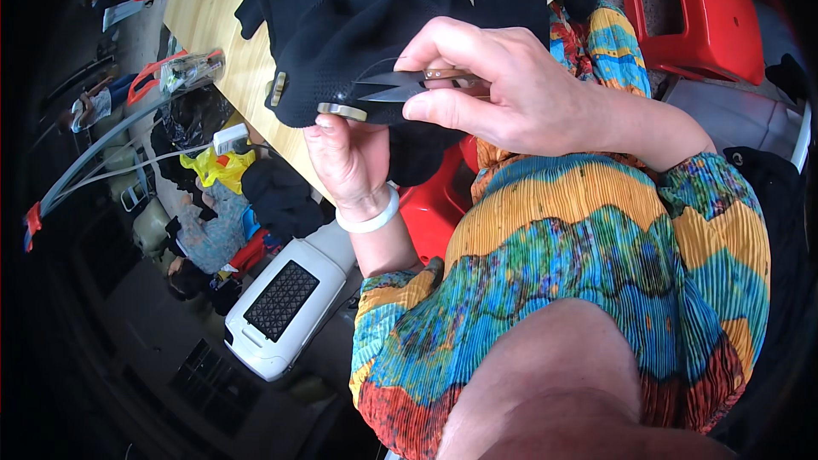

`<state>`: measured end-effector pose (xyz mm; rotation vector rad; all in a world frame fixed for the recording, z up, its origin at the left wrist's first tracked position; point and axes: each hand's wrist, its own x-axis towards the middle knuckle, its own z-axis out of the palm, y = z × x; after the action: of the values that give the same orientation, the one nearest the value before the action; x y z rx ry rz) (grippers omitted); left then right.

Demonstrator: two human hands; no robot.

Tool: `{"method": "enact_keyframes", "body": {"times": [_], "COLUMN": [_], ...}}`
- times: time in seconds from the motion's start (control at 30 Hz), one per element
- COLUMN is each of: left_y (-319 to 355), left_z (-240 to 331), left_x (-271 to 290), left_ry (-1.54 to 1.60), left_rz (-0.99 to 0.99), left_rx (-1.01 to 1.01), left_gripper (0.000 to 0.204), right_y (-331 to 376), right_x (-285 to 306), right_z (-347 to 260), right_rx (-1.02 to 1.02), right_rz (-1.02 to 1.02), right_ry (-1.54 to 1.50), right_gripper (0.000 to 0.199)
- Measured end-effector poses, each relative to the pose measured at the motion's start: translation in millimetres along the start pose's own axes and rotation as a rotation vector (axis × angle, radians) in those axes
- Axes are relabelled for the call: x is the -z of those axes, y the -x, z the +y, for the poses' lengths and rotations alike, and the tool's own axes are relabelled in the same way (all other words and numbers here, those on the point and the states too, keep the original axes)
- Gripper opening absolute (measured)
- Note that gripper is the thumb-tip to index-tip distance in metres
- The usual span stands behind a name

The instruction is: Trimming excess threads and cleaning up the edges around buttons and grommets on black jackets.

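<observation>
A black knit garment lies over the table edge toward me. At its near edge is a gold-rimmed button, and a second button sits to its left. My left hand, with a white bangle at the wrist, pinches the garment's edge just below the first button; some of its fingers are hidden under the cloth. In my right hand is a small pair of scissors, gripped by the handles. Their blades are parted and point left, just above the button. A thin dark thread curves near the right fingertips.
Pale wood shows on the table. A red plastic stool stands at the far right, beside a grey bin. A white machine housing is at lower left. A yellow plastic bag and other people are further left.
</observation>
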<state>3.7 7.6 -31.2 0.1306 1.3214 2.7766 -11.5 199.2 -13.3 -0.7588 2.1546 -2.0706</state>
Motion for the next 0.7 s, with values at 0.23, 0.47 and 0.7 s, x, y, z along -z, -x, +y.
{"method": "enact_keyframes", "body": {"times": [0.23, 0.47, 0.7], "left_y": [1, 2, 3], "left_z": [-2, -5, -6], "left_x": [-5, -2, 3], "left_ry": [0.014, 0.008, -0.054], "left_rz": [0.048, -0.032, -0.043], "left_rx": [-0.006, 0.016, 0.049], "left_gripper": [0.040, 0.034, 0.039], "right_y": [-1, -2, -7], "right_x": [-4, -6, -8], "right_z": [4, 5, 7], "right_rx": [0.024, 0.076, 0.168], "right_rz": [0.033, 0.042, 0.095], "right_ry": [0.034, 0.069, 0.133], "right_gripper": [0.022, 0.021, 0.015]}}
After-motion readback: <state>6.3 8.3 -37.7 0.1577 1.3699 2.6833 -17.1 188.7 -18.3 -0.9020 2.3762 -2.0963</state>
